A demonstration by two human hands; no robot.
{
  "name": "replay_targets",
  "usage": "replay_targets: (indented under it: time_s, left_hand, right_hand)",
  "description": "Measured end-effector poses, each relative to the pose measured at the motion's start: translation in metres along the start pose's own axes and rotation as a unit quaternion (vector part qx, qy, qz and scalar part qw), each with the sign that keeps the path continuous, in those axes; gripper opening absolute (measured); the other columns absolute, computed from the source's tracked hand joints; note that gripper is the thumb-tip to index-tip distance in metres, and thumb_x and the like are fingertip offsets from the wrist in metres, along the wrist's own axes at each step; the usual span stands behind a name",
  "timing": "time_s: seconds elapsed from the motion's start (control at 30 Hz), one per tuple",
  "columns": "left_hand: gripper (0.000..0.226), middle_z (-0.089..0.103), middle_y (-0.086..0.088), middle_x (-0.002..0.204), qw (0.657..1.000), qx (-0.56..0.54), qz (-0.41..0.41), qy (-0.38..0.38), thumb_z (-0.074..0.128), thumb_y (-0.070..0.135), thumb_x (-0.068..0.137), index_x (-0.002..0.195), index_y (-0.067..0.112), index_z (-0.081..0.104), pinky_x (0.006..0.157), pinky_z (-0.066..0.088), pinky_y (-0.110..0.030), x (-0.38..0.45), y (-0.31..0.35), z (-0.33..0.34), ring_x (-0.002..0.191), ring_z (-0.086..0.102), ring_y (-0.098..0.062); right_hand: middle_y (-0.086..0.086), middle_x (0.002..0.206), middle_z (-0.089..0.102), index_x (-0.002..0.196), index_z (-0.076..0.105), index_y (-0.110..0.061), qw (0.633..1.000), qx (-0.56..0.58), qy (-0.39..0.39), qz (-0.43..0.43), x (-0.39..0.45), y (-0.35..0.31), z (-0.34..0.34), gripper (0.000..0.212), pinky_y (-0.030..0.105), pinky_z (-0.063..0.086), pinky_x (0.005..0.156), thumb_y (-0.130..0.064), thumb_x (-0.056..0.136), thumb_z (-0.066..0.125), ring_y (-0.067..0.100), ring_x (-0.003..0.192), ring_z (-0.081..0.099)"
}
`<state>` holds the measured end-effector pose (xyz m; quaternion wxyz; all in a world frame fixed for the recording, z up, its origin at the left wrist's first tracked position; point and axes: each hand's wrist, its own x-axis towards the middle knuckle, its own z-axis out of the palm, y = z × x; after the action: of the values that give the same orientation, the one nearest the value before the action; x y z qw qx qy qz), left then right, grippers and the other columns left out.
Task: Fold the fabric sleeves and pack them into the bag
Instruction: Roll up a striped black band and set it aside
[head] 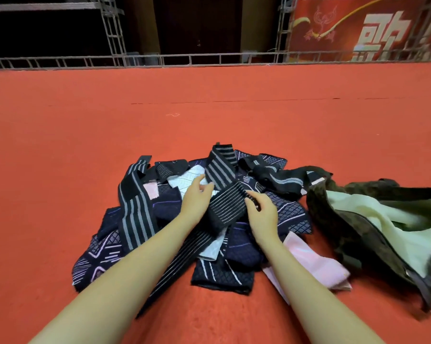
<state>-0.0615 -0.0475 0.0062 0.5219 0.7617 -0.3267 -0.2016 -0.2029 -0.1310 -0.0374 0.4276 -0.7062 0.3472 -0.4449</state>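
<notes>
Red carpet [85, 145]; open bag [358, 244] holds pale cloth [373, 219].
</notes>
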Motion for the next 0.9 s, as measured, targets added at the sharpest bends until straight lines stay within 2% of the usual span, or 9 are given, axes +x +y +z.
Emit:
replay_targets:
  time_s: [0.1,0.2,0.3,0.4,0.5,0.57,0.63,0.77,0.9]
  left_hand:
    - [0.052,0.052,-0.006,0.131,0.992,-0.125,-0.029,0.017,0.054,0.037,0.095,0.143,0.026,0.039,0.091,0.041,-0.029,0.013,0.001,0.012,0.114,0.055,-0.020]
    - [0.046,0.057,-0.015,0.126,0.989,-0.146,-0.016,0.031,0.063,0.030,0.089,0.133,0.033,0.051,0.092,0.046,-0.031,0.016,-0.007,0.020,0.109,0.059,-0.020]
    - [0.035,0.063,-0.009,0.121,0.988,-0.149,-0.013,0.043,0.069,0.037,0.077,0.108,0.051,0.062,0.103,0.044,-0.043,0.016,-0.016,0.025,0.118,0.056,-0.021]
    - [0.031,0.059,0.002,0.129,0.989,-0.146,-0.002,0.039,0.065,0.025,0.087,0.114,0.040,0.063,0.107,0.040,-0.036,0.016,-0.017,0.025,0.123,0.050,-0.012]
    - [0.035,0.057,0.003,0.130,0.990,-0.134,0.011,0.038,0.063,0.023,0.090,0.125,0.028,0.060,0.102,0.040,-0.028,0.020,-0.022,0.023,0.119,0.049,-0.008]
    - [0.035,0.060,0.004,0.127,0.990,-0.134,0.014,0.037,0.064,0.025,0.089,0.124,0.029,0.061,0.103,0.044,-0.033,0.021,-0.026,0.022,0.118,0.054,-0.010]
    - [0.033,0.063,0.004,0.122,0.990,-0.134,0.015,0.039,0.065,0.026,0.089,0.121,0.032,0.062,0.100,0.047,-0.035,0.023,-0.031,0.022,0.114,0.058,-0.012]
    - [0.032,0.062,-0.002,0.092,0.990,-0.126,0.031,0.050,0.065,0.026,0.088,0.120,0.029,0.064,0.077,0.050,-0.016,0.027,-0.036,0.022,0.086,0.058,-0.010]
    - [0.032,0.064,0.001,0.094,0.991,-0.120,0.037,0.054,0.065,0.025,0.088,0.120,0.028,0.064,0.074,0.049,-0.014,0.027,-0.035,0.024,0.088,0.059,-0.008]
  right_hand:
    - [-0.015,0.096,0.061,0.100,0.070,-0.016,0.998,0.018,0.017,-0.059,-0.002,0.001,0.002,0.022,0.010,0.041,0.082,-0.001,0.088,0.059,-0.003,0.093,0.055]
    - [-0.013,0.095,0.061,0.092,0.066,-0.018,0.996,0.024,0.010,-0.084,-0.002,0.006,0.007,0.022,0.014,0.043,0.083,0.000,0.083,0.060,0.005,0.093,0.057]
    - [-0.009,0.084,0.061,0.082,0.057,-0.025,0.998,0.035,-0.044,-0.031,0.001,0.007,0.010,0.010,0.027,0.047,0.073,-0.016,0.082,0.060,0.011,0.081,0.057]
    - [-0.013,0.066,0.051,0.071,0.049,-0.022,0.990,0.114,-0.085,0.018,0.013,0.002,0.006,0.023,0.027,0.041,0.060,-0.026,0.091,0.060,0.010,0.066,0.048]
    - [-0.010,0.086,0.060,0.091,0.060,-0.027,0.974,0.181,-0.125,0.053,0.035,-0.008,0.003,0.008,0.021,0.047,0.065,-0.020,0.094,0.057,0.009,0.078,0.056]
    - [-0.011,0.113,0.061,0.118,0.058,-0.030,0.974,0.128,-0.183,0.025,0.046,-0.009,0.003,0.034,0.016,0.047,0.082,-0.008,0.092,0.054,0.002,0.098,0.057]
    - [-0.014,0.124,0.057,0.128,0.057,-0.025,0.968,0.092,-0.233,0.006,0.049,-0.011,0.004,0.049,0.011,0.043,0.090,0.001,0.088,0.049,-0.003,0.110,0.053]
    - [-0.007,0.112,0.065,0.114,0.067,-0.023,0.958,0.168,-0.230,0.033,0.047,-0.006,0.004,0.041,0.016,0.048,0.082,0.003,0.087,0.050,0.003,0.100,0.061]
    - [-0.003,0.093,0.067,0.093,0.069,-0.022,0.965,0.181,-0.187,0.031,0.044,-0.002,0.005,0.021,0.028,0.049,0.080,-0.007,0.093,0.054,0.009,0.086,0.062]
